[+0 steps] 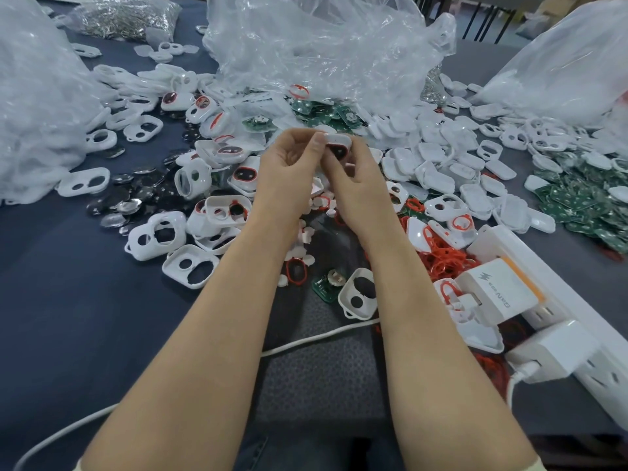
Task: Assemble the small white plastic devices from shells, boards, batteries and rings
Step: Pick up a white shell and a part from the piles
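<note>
Both hands are raised over the middle of the table and meet on one small white shell [338, 141] with a red ring and a dark opening. My left hand [289, 168] pinches its top edge between thumb and fingers. My right hand [356, 185] curls round its right side and underneath. White shells with two holes [190, 269] lie left of my arms. Green boards [571, 205] are piled at the right and another heap [319, 112] lies behind my hands. Red rings [441, 260] are heaped by my right forearm. Round shiny batteries [129, 205] are scattered at the left.
Crumpled clear plastic bags [323, 45] stand at the back, left and right. A white power strip [577, 334] with chargers plugged in runs along the right edge, and a white cable [316, 338] crosses under my arms. Closed white shell halves [438, 171] lie right of my hands.
</note>
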The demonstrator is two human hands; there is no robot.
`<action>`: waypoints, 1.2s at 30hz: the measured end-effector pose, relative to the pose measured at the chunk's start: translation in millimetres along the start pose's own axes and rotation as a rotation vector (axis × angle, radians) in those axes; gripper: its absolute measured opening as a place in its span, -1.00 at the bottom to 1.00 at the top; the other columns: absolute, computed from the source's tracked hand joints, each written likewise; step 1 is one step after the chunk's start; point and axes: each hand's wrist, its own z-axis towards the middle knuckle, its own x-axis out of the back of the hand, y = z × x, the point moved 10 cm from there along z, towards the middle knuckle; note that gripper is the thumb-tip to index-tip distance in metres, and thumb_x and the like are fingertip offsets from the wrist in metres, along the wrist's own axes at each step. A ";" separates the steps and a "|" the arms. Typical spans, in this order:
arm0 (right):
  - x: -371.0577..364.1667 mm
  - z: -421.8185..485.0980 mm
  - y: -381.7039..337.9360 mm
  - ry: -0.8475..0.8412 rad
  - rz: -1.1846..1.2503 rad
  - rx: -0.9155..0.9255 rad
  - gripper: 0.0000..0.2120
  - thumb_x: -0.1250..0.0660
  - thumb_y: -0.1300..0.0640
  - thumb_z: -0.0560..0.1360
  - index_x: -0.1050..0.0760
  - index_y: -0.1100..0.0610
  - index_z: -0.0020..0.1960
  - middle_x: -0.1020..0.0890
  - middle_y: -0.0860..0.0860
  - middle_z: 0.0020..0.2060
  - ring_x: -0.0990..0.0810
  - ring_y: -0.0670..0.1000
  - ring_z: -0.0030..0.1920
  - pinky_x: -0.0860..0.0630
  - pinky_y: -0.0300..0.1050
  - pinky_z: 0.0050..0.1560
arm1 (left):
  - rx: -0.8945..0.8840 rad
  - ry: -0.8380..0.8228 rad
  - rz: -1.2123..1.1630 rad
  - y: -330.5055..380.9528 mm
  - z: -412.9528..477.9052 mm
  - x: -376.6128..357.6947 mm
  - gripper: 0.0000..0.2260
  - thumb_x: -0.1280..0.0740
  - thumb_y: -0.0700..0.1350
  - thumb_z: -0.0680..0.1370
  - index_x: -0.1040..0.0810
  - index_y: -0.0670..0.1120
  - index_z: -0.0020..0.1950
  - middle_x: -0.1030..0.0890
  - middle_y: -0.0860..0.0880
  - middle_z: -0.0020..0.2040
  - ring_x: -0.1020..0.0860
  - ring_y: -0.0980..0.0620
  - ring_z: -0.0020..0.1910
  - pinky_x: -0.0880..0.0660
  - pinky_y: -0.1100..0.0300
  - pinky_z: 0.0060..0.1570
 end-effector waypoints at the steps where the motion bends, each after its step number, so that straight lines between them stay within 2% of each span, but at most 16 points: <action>1: 5.8 -0.6 -4.3 0.052 -0.106 0.046 -0.89 -0.29 0.01 0.57 -0.48 0.02 0.06 -0.58 0.03 -0.06 -0.55 0.01 -0.03 -0.50 -0.12 -0.01 | -0.012 0.018 0.005 0.8 0.5 1.9 -0.90 -0.30 -0.18 0.60 -0.55 -0.03 -0.10 -0.64 0.03 -0.16 -0.60 0.11 -0.11 -0.52 0.25 -0.04; 4: 13.3 -3.4 -12.6 0.113 -0.135 0.101 -0.93 -0.34 0.00 0.54 -0.52 -0.01 -0.03 -0.54 -0.08 -0.21 -0.51 -0.03 -0.13 -0.42 -0.19 -0.12 | -0.034 0.044 0.015 2.4 0.5 4.7 -0.88 -0.31 -0.17 0.60 -0.55 -0.02 -0.13 -0.64 0.10 -0.22 -0.60 0.14 -0.14 -0.53 0.25 -0.03; 8: 15.6 -3.1 -7.2 0.098 0.007 0.016 -0.89 -0.33 0.08 0.56 -0.57 0.06 0.05 -0.65 -0.01 -0.10 -0.60 0.00 -0.09 -0.57 -0.04 -0.06 | 0.051 0.006 -0.060 -6.3 1.6 0.4 -0.88 -0.27 -0.20 0.61 -0.59 -0.08 -0.06 -0.65 -0.06 -0.11 -0.60 0.03 -0.09 -0.57 0.15 0.06; 11: 18.0 -3.0 -2.8 0.095 0.132 -0.043 -0.82 -0.32 0.13 0.57 -0.53 0.13 0.16 -0.63 0.13 -0.14 -0.58 0.03 -0.24 -0.58 -0.09 -0.21 | 0.062 -0.002 -0.061 -7.9 1.5 0.0 -0.88 -0.29 -0.23 0.60 -0.61 -0.09 -0.06 -0.65 -0.06 -0.14 -0.61 0.04 -0.11 -0.57 0.21 -0.02; 14: 16.2 -4.6 -0.6 0.077 0.201 -0.074 -0.83 -0.33 0.17 0.56 -0.45 0.08 0.15 -0.64 0.19 -0.11 -0.67 0.09 -0.23 -0.65 -0.01 -0.14 | 0.030 -0.011 -0.024 -5.8 1.3 -0.4 -0.85 -0.30 -0.25 0.59 -0.61 -0.05 -0.08 -0.67 -0.04 -0.14 -0.62 0.04 -0.09 -0.57 0.19 -0.03; 16: 15.5 -5.3 -3.8 0.074 0.115 -0.043 -0.85 -0.32 0.16 0.56 -0.44 0.06 0.12 -0.63 0.15 -0.05 -0.68 0.13 -0.15 -0.65 0.08 -0.09 | 0.014 -0.008 0.028 -4.2 2.6 1.0 -0.82 -0.29 -0.26 0.58 -0.61 -0.02 -0.10 -0.67 0.05 -0.18 -0.61 0.13 -0.17 -0.54 0.27 -0.14; 18: 20.7 -4.5 -11.9 0.110 -0.169 0.055 -0.83 -0.33 0.08 0.55 -0.47 0.04 0.14 -0.59 0.06 -0.02 -0.64 0.09 -0.09 -0.60 0.09 -0.02 | 0.011 -0.004 0.050 -3.3 2.6 1.8 -0.82 -0.29 -0.26 0.58 -0.60 -0.01 -0.10 -0.64 0.15 -0.28 -0.56 0.26 -0.32 -0.46 0.39 -0.27; 19: 24.2 -4.0 -15.0 0.134 -0.302 0.100 -0.81 -0.33 0.04 0.55 -0.49 0.02 0.14 -0.58 0.01 -0.07 -0.59 0.01 -0.10 -0.57 0.03 -0.01 | 0.004 -0.005 0.063 -2.1 1.9 1.7 -0.83 -0.30 -0.25 0.59 -0.59 -0.01 -0.10 -0.63 0.16 -0.30 -0.55 0.29 -0.33 -0.44 0.42 -0.28; 21: 30.4 -3.7 -14.2 0.153 -0.374 0.101 -0.82 -0.34 0.00 0.53 -0.53 0.00 0.12 -0.55 -0.09 -0.27 -0.52 -0.13 -0.24 -0.49 -0.15 -0.12 | -0.032 -0.016 0.140 1.9 -0.9 -0.8 -0.86 -0.31 -0.23 0.58 -0.58 -0.02 -0.08 -0.64 0.12 -0.22 -0.59 0.27 -0.22 -0.48 0.40 -0.19; 24: 28.9 -2.8 0.8 0.074 -0.015 -0.077 -0.87 -0.35 0.05 0.54 -0.56 0.06 0.05 -0.63 -0.04 -0.36 -0.60 -0.10 -0.35 -0.54 -0.21 -0.26 | -0.083 -0.018 0.259 7.8 -5.4 -5.2 -0.85 -0.32 -0.25 0.57 -0.59 -0.01 -0.08 -0.67 -0.04 -0.06 -0.63 0.07 0.00 -0.55 0.20 0.06; 25: 27.1 -2.8 3.8 0.049 0.106 -0.118 -0.87 -0.34 0.07 0.55 -0.56 0.10 0.04 -0.66 -0.01 -0.33 -0.64 -0.07 -0.32 -0.58 -0.21 -0.25 | -0.086 -0.012 0.284 9.3 -6.2 -5.5 -0.85 -0.33 -0.25 0.56 -0.60 -0.01 -0.10 -0.67 -0.06 -0.06 -0.64 0.02 0.01 -0.56 0.15 0.09; 27: 26.9 -2.1 6.3 -0.008 0.151 -0.154 -0.88 -0.32 0.11 0.56 -0.55 0.13 0.05 -0.67 0.03 -0.28 -0.67 -0.05 -0.27 -0.60 -0.18 -0.20 | -0.079 0.000 0.354 11.0 -7.5 -4.7 -0.87 -0.34 -0.22 0.55 -0.61 0.00 -0.11 -0.68 -0.02 -0.09 -0.64 0.04 -0.04 -0.57 0.14 0.05; 29: 28.1 -2.5 8.9 -0.092 0.071 -0.166 -0.90 -0.30 0.19 0.57 -0.54 0.10 0.07 -0.67 0.03 -0.29 -0.67 -0.05 -0.27 -0.61 -0.16 -0.17 | -0.085 -0.015 0.502 10.9 -5.7 -4.1 -0.89 -0.33 -0.17 0.56 -0.62 -0.01 0.02 -0.66 0.02 0.00 -0.63 0.07 -0.04 -0.56 0.16 0.05; 32: 39.8 -2.0 11.0 -0.093 -0.139 -0.156 -0.78 -0.25 0.25 0.53 -0.48 0.03 0.12 -0.66 -0.02 -0.30 -0.66 -0.07 -0.29 -0.63 -0.03 -0.08 | -0.143 -0.169 0.704 9.4 -7.7 -18.4 -0.70 -0.30 -0.15 0.58 -0.50 0.03 0.32 -0.52 0.02 0.27 -0.57 -0.02 0.06 -0.50 0.18 0.11; 34: 45.0 -0.8 9.2 -0.054 -0.200 -0.130 -0.76 -0.27 0.22 0.51 -0.44 0.01 0.15 -0.66 -0.01 -0.28 -0.66 -0.08 -0.31 -0.63 -0.02 -0.05 | -0.165 -0.243 0.758 7.1 -9.6 -27.0 -0.66 -0.28 -0.15 0.60 -0.45 0.03 0.38 -0.52 0.01 0.25 -0.55 -0.09 0.08 -0.48 0.21 0.11; 36: 44.7 -0.5 8.5 -0.036 -0.138 -0.124 -0.81 -0.29 0.19 0.52 -0.47 0.04 0.12 -0.67 0.01 -0.25 -0.67 -0.09 -0.28 -0.62 -0.03 -0.05 | -0.156 -0.219 0.744 7.5 -9.2 -25.1 -0.68 -0.28 -0.13 0.60 -0.47 0.03 0.36 -0.58 0.02 0.11 -0.57 0.01 0.00 -0.48 0.30 0.05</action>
